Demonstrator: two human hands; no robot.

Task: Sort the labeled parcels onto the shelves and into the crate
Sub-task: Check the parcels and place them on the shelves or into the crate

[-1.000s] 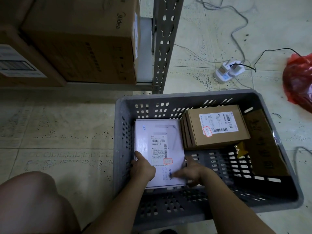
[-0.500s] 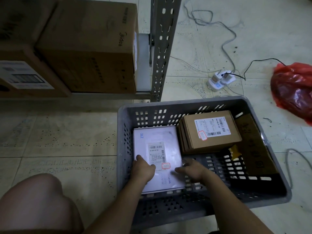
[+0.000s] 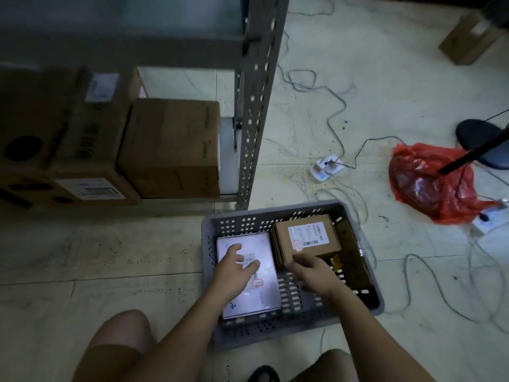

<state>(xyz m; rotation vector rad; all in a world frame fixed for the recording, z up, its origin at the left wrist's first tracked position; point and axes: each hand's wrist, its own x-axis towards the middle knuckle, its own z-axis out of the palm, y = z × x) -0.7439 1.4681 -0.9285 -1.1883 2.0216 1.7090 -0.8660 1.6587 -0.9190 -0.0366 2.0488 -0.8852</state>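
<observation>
parcels lie in a grey perforated crate [image 3: 209,274] on the tiled floor [image 3: 82,257], just in front of a metal shelf upright [image 3: 257,106]. white parcel [image 3: 261,296], flat on the crate's left floor, bears a barcode label and a small red-outlined sticker. left hand [image 3: 234,271] is over this parcel, fingers spread and nearly straight, gripping nothing; whether the palm touches the surface cannot be told. brown parcel [image 3: 305,238], labelled on top, sits at the crate's far middle, just right of the white one. right hand [image 3: 316,274] is at the near edge of the brown parcel, fingers bent downward; contact is unclear, and it cannot be told whether the hand clasps anything. a darker cardboard piece [image 3: 355,260] leans along the crate's right wall. on the low shelf stand a plain cardboard box [image 3: 170,150] and, to its left, a labelled carton [image 3: 88,161]. on the floor to the right lie a red plastic bag [image 3: 429,183], a white power strip [image 3: 325,168] and loose cables [image 3: 338,106]. both bare knees show at the bottom edge.
</observation>
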